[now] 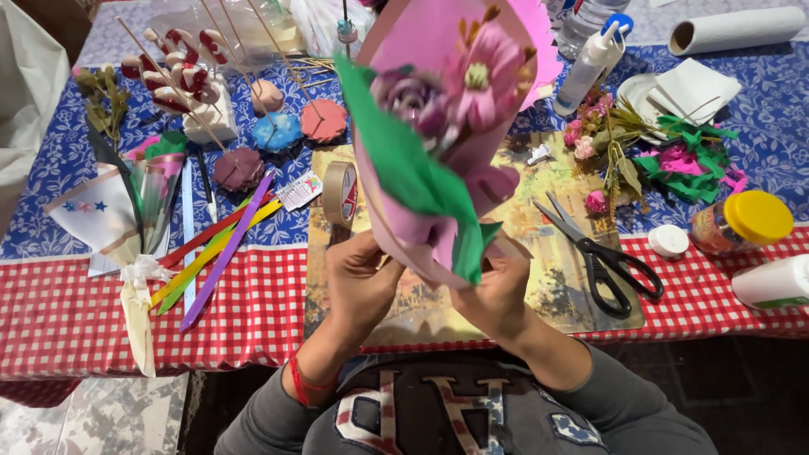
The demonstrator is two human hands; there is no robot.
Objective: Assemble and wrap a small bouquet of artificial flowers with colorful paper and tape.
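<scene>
Both hands hold a paper bouquet (438, 135) upright above the desk (76, 312), in front of the person's chest. The left hand (358, 282) and the right hand (497, 291) close around the narrow lower end of the pink wrap, fingers curled on it from either side. The bouquet looks light and soft: thin pink sheet, a green crepe leaf, and paper flowers at the top that would crush or tear under a hard squeeze. The gathered base is the firmest place to hold; the open top is best left untouched. The upper part is blurred, so the flowers' exact make is hard to tell. Black-handled scissors (598, 253) and a tape roll (340, 192) lie nearby.
</scene>
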